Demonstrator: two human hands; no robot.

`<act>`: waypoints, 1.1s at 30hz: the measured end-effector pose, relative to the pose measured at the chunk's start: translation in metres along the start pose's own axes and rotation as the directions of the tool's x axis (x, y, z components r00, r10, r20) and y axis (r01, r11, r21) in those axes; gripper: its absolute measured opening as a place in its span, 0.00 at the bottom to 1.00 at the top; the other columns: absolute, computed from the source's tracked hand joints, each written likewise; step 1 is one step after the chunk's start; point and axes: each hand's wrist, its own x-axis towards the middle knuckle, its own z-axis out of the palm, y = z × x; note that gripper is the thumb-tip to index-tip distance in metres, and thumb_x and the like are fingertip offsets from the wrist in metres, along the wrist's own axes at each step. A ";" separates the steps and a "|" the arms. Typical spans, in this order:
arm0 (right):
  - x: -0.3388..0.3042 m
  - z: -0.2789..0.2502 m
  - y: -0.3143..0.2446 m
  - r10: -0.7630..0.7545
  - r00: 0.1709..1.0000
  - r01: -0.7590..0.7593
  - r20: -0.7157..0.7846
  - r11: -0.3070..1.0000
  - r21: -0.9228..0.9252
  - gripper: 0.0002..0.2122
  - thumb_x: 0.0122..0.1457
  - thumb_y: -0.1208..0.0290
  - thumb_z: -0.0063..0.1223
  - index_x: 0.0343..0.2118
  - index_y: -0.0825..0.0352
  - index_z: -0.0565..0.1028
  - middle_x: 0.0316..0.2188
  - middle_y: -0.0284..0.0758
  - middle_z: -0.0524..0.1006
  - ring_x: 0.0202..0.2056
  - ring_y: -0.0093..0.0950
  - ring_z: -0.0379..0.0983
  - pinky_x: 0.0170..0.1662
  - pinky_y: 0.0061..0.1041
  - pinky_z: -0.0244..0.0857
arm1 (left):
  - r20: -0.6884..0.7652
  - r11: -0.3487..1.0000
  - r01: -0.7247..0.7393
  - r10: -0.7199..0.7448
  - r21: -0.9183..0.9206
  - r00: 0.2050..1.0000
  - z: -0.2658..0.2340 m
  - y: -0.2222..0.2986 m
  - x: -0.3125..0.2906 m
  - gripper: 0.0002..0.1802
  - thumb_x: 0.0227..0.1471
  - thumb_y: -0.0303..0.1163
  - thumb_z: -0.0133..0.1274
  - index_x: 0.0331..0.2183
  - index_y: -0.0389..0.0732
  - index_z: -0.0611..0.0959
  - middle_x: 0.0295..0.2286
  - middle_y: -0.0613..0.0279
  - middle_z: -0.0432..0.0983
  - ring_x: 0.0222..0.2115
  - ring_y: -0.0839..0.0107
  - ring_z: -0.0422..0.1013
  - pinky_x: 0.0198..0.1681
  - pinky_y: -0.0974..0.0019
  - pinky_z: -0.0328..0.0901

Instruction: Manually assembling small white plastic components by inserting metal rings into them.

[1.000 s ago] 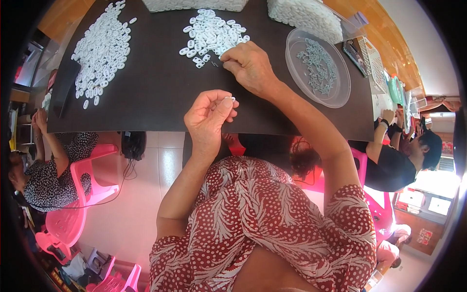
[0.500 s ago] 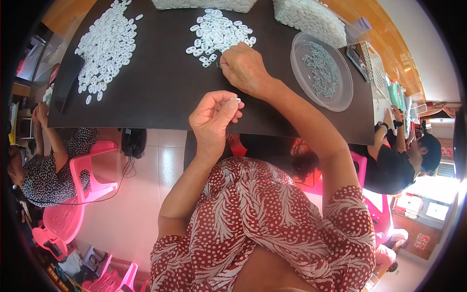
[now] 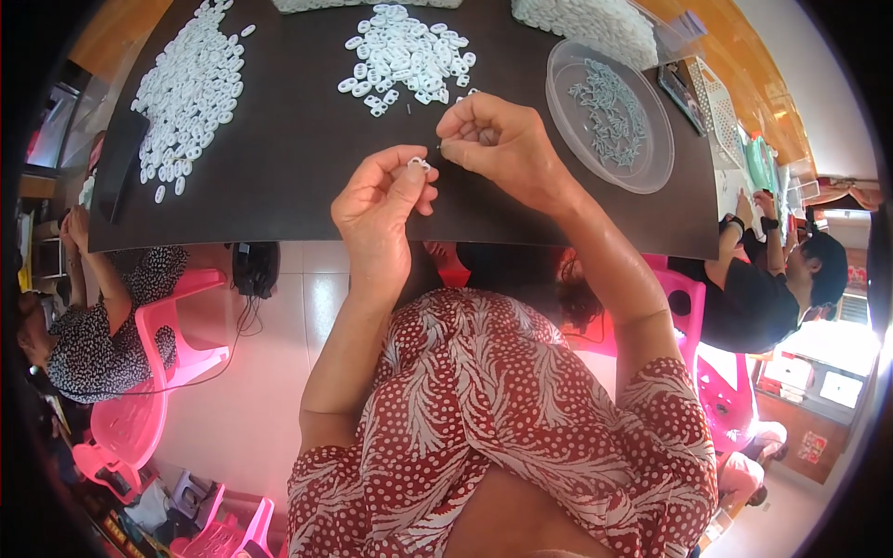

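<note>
My left hand point(image 3: 383, 195) pinches a small white plastic piece point(image 3: 420, 165) between thumb and fingertips. Close by on its right, my right hand point(image 3: 498, 144) is closed in a pinch, with the tip of a tiny screw point(image 3: 440, 146) just showing at the fingers. A small gap separates the two hands. Beyond them lies a pile of white oval plastic pieces with holes point(image 3: 405, 56), and one loose screw point(image 3: 408, 109) rests at its near side. To the right, a round clear plastic lid point(image 3: 659, 139) holds many small grey screws point(image 3: 609, 107).
A larger heap of white pieces point(image 3: 191, 88) spreads at the left beside a dark block point(image 3: 128, 167). Filled clear containers point(image 3: 591, 23) stand at the back. A phone point(image 3: 682, 98) and white basket point(image 3: 716, 102) are at the right. Co-workers sit on both sides.
My right hand has drawn back from the pile toward my left hand, bringing a screw. The left hand has shifted slightly left and up with the white piece. The view has tilted a little.
</note>
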 end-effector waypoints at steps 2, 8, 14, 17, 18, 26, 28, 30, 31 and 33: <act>-0.006 0.000 -0.001 -0.002 1.000 0.003 -0.006 0.995 0.096 0.06 0.47 0.78 0.56 0.29 0.71 0.74 0.21 0.28 0.72 0.26 0.16 0.67 0.30 0.18 0.65 | 0.011 1.000 0.000 0.000 0.006 1.000 0.000 0.001 0.000 0.10 0.51 0.23 0.53 0.38 0.31 0.78 0.27 0.60 0.76 0.24 0.79 0.70 0.26 0.78 0.64; -0.012 -0.002 -0.019 0.052 0.993 -0.059 0.105 0.996 0.063 0.08 0.52 0.79 0.55 0.34 0.72 0.73 0.28 0.28 0.72 0.31 0.14 0.67 0.36 0.14 0.65 | 0.020 0.989 -0.036 0.034 0.143 0.999 0.001 0.004 -0.007 0.10 0.52 0.22 0.52 0.38 0.32 0.79 0.28 0.64 0.76 0.26 0.81 0.69 0.27 0.80 0.64; -0.016 -0.002 -0.020 0.040 0.993 -0.039 0.108 0.999 -0.011 0.07 0.51 0.78 0.56 0.34 0.72 0.73 0.27 0.28 0.73 0.30 0.14 0.67 0.34 0.15 0.64 | 0.023 0.971 -0.071 0.068 0.226 0.997 0.002 0.004 -0.011 0.10 0.51 0.21 0.52 0.38 0.33 0.79 0.28 0.67 0.74 0.26 0.83 0.67 0.29 0.80 0.63; -0.017 -0.001 -0.020 0.018 0.994 -0.015 0.110 1.000 -0.026 0.07 0.51 0.77 0.56 0.33 0.71 0.73 0.26 0.28 0.73 0.29 0.13 0.67 0.34 0.15 0.64 | 0.020 0.968 -0.085 0.083 0.234 0.996 0.003 0.003 -0.012 0.09 0.51 0.20 0.52 0.37 0.32 0.79 0.29 0.69 0.72 0.27 0.84 0.66 0.30 0.81 0.62; -0.016 0.000 -0.020 0.023 0.993 -0.021 0.116 1.000 -0.016 0.07 0.51 0.77 0.56 0.33 0.71 0.73 0.27 0.28 0.73 0.29 0.13 0.67 0.34 0.15 0.64 | 0.019 0.969 -0.085 0.082 0.234 0.996 0.002 0.004 -0.012 0.09 0.51 0.20 0.52 0.37 0.32 0.79 0.29 0.69 0.72 0.27 0.84 0.66 0.30 0.81 0.62; -0.014 0.003 -0.016 0.043 0.991 -0.045 0.129 0.999 0.009 0.07 0.51 0.77 0.57 0.33 0.72 0.73 0.27 0.28 0.73 0.29 0.13 0.67 0.34 0.14 0.64 | 0.032 0.904 -0.146 0.146 0.402 0.989 0.000 0.006 -0.012 0.07 0.50 0.18 0.52 0.34 0.32 0.80 0.27 0.70 0.70 0.26 0.86 0.64 0.29 0.81 0.60; -0.014 0.005 -0.014 -0.001 0.997 -0.003 0.081 0.999 0.045 0.07 0.48 0.79 0.55 0.30 0.73 0.73 0.22 0.30 0.73 0.26 0.16 0.68 0.30 0.18 0.65 | 0.032 0.902 -0.152 0.152 0.404 0.988 0.000 0.006 -0.012 0.07 0.50 0.18 0.52 0.34 0.32 0.80 0.27 0.69 0.70 0.25 0.85 0.63 0.28 0.81 0.60; -0.014 0.006 -0.015 -0.001 0.996 -0.003 0.088 0.999 0.048 0.07 0.48 0.79 0.55 0.30 0.73 0.73 0.22 0.30 0.73 0.26 0.16 0.68 0.30 0.18 0.65 | 0.030 0.899 -0.158 0.160 0.408 0.987 -0.001 0.006 -0.012 0.07 0.49 0.18 0.52 0.34 0.32 0.80 0.26 0.69 0.70 0.24 0.85 0.63 0.28 0.80 0.60; -0.014 0.007 -0.016 -0.002 0.996 -0.003 0.094 0.999 0.051 0.07 0.48 0.79 0.56 0.30 0.73 0.73 0.22 0.30 0.73 0.26 0.16 0.68 0.30 0.18 0.65 | 0.062 0.866 -0.202 0.195 0.457 0.979 -0.003 0.005 -0.011 0.07 0.50 0.19 0.52 0.35 0.32 0.80 0.27 0.69 0.71 0.25 0.85 0.64 0.28 0.81 0.60; -0.013 0.007 -0.015 0.002 0.996 -0.007 0.092 0.998 0.055 0.07 0.48 0.79 0.56 0.30 0.73 0.73 0.22 0.30 0.73 0.26 0.16 0.68 0.30 0.18 0.65 | 0.098 0.830 -0.245 0.227 0.500 0.969 -0.004 0.004 -0.011 0.08 0.51 0.21 0.53 0.36 0.32 0.80 0.27 0.70 0.72 0.25 0.85 0.65 0.28 0.81 0.61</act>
